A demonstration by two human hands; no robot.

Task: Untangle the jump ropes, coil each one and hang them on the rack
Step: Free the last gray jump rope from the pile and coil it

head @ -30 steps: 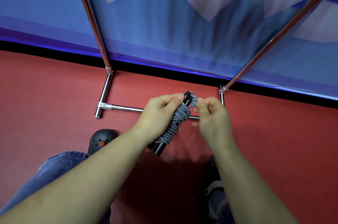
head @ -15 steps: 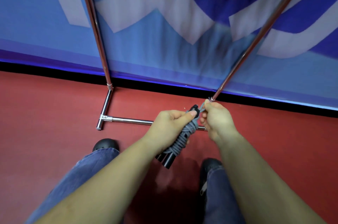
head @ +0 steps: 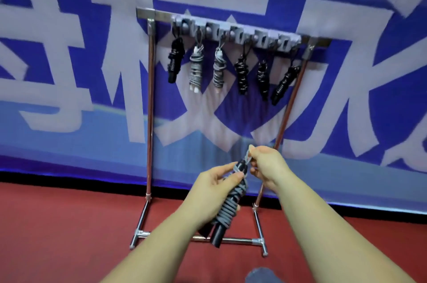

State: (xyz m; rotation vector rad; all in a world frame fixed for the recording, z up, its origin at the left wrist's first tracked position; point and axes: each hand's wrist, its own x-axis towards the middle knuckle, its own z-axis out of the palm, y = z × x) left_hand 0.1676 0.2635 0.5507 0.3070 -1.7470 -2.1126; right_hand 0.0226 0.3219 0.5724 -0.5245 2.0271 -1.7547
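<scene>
head view: left hand grips grey corded rope bundle.

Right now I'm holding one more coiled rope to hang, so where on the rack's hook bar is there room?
The hook bar is crowded: six coiled ropes hang along the strip, from the black bundle at left to the black one at right. Blur hides whether any hook between them is free. Bare bar shows only at the left end, beyond the hooks.

I see a grey rope on black handles, a chrome rack, red floor, and a blue-and-white banner.
</scene>
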